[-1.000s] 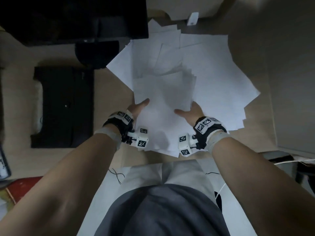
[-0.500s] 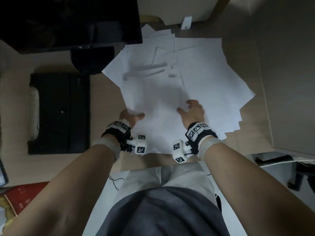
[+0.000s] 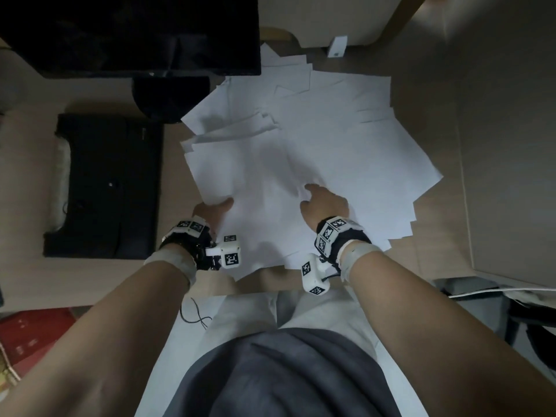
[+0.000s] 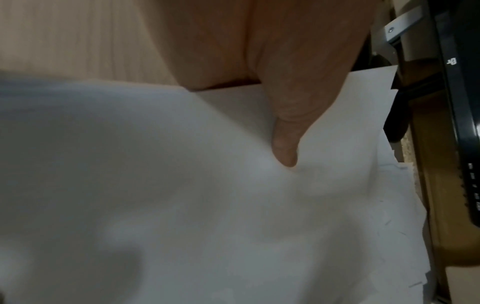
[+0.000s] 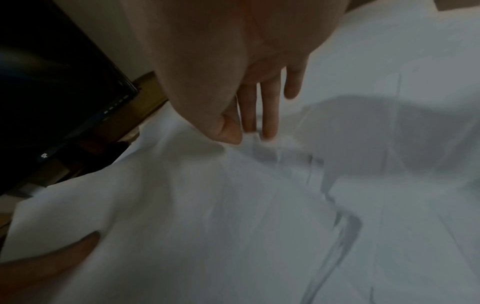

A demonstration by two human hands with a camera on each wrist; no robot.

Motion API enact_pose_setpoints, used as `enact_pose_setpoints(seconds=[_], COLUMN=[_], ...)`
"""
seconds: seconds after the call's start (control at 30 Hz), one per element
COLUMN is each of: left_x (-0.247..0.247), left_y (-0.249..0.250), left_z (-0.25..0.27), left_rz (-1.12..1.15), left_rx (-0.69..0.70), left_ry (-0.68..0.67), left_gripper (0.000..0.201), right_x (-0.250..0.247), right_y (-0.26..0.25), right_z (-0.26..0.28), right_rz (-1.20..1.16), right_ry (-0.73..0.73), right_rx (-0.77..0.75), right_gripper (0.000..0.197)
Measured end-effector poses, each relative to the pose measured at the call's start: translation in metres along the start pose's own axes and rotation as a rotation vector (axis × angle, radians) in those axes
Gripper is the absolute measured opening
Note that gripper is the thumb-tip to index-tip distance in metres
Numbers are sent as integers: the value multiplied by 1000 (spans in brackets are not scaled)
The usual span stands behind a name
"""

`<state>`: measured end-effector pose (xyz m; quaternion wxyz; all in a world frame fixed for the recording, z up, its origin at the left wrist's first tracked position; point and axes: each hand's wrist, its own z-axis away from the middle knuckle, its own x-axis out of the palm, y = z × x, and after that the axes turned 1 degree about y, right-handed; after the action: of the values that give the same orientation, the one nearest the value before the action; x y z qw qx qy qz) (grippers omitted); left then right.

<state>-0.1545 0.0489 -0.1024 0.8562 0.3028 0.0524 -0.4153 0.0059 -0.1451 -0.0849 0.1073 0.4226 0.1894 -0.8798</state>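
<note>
Several white paper sheets [image 3: 316, 139] lie fanned out over a wooden desk [image 3: 27, 281]. A bundle of sheets [image 3: 240, 167] rests on top of the spread at its left side. My left hand [image 3: 215, 206] grips the near left edge of that bundle. In the left wrist view its thumb [image 4: 284, 144] presses on top, and the fingers are hidden beneath the paper. My right hand [image 3: 323, 203] rests on the sheets right of the bundle. Its thumb [image 5: 228, 133] and straight fingers [image 5: 270, 123] pinch a small raised fold of paper [image 5: 255, 139].
A black monitor [image 3: 129, 34] on a round stand [image 3: 171, 97] occupies the far left. A black keyboard-like device [image 3: 102, 185] lies left of the paper. A small white box [image 3: 338, 46] sits at the back, a grey panel [image 3: 508, 145] to the right, a red item [image 3: 33, 335] below left.
The bundle both hands held up has come down onto the spread and shifted left. My right hand left its edge and now pinches the paper on top.
</note>
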Motion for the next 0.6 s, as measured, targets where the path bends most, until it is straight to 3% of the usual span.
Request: enact_pose_setpoints(seconds=[0.23,0.43,0.5,0.6], left_x=[-36,-68,-67,-58], left_y=[26,60,70,87], left_z=[26,42,46,53], left_rz=[30,88,117,137], left_rx=[200,302,311,309], left_ry=[2,-104,-112,-134], left_gripper=[49,16,18,16], right_x=[-8,-29,-36,-47], right_y=[-12,-73,-85,-82], right_z=[-4,-2,-2,5], right_rz=[-387,-836,-879,-880], right_ry=[-104,-307,-414,-460], right_rx=[94,97,105,156], right_gripper=[57,83,87,92])
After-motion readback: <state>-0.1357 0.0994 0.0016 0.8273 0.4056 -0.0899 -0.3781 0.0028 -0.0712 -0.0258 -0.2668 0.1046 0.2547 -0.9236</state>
